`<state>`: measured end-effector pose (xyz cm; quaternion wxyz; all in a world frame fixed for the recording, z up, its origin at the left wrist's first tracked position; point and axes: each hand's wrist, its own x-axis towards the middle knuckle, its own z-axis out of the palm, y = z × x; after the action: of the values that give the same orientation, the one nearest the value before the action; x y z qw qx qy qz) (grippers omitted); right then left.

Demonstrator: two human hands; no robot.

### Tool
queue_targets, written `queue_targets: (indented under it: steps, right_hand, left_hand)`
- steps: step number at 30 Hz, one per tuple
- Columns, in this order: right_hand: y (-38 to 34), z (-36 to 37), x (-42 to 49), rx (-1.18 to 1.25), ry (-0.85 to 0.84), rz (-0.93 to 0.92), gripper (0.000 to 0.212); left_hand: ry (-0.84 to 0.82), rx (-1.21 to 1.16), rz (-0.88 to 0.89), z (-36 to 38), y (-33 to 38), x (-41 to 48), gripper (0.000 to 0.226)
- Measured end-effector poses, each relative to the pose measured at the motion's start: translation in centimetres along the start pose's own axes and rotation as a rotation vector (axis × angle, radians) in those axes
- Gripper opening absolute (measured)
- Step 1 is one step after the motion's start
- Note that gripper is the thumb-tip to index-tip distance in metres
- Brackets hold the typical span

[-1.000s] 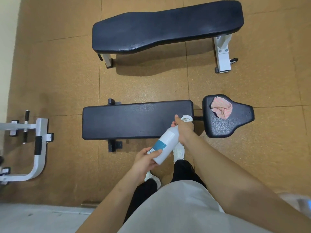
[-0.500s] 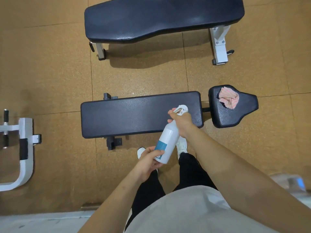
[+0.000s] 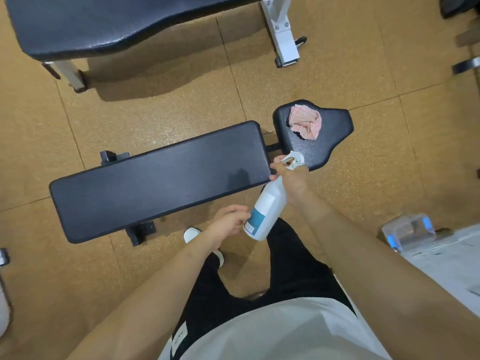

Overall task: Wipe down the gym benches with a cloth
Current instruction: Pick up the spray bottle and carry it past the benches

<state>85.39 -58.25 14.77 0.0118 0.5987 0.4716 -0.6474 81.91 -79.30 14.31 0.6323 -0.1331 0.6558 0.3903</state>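
- step in hand, i'd say: wetting the near bench [image 3: 155, 185] w/ spray before any wiping, and the cloth [image 3: 306, 122] isn't picked up yet.
- right grip [image 3: 292, 183] is wrapped round the neck of the spray bottle [image 3: 267, 206], fingers up by the trigger head [image 3: 294, 159]. left grip [image 3: 228, 224] is curled vs the bottle's lower end, steadying it.
- bottle hangs tilted over the near edge of the bench, at the gap btwn long pad and seat pad [image 3: 330, 126]. can't tell which way the nozzle faces.
- to do it well: aim at the pad, not the floor [image 3: 155, 113]. light even mist end to end, no puddles. keep the base hand on so the aim doesn't wobble.
- cloth sits crumpled on the seat pad, well w/in reach of the right arm. prob lift it first so that pad gets wiped too.
- pads: black, vinyl-looking, fine grain, rounded corners. long one is a plain rectangle, the seat pad widens toward its far end.
- cloth: soft, pink w/ pale stripes, bunched.
- bottle: white plastic cylinder, sloped shoulder, teal label.
- far bench [image 3: 91, 24]: glossier black pad w/ a curved outline, white metal legs. untouched by the look of it.
- floor: tan speckled tiles, matte.
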Motion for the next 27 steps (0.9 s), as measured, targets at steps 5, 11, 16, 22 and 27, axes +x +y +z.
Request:
queue_targets:
  steps: [5, 11, 16, 22, 27]
  right_hand:
    - [-2.5, -9.3, 5.4, 0.011, 0.147, 0.033, 0.012]
    - [-3.4, -16.7, 13.0, -0.106, 0.233, 0.053, 0.026]
    - [-3.0, -18.9, 17.2, -0.144, 0.226, 0.017, 0.014]
    - [-2.4, -19.7, 19.7, -0.072, 0.185, 0.028, 0.011]
    - [-3.1, -20.3, 19.7, 0.013, 0.105, 0.022, 0.009]
  left_hand:
    - [0.180, 0.149, 0.106, 6.6, 8.5, 7.7, 0.012]
    - [0.152, 0.697, 0.372, 12.7, 17.7, 18.8, 0.041]
    - [0.182, 1.203, 0.573, 16.0, 22.4, 27.0, 0.070]
    - [0.206, 1.622, 0.557, 17.6, 24.4, 32.7, 0.083]
    - [0.329, 1.487, 0.509, 16.8, 24.1, 33.5, 0.041]
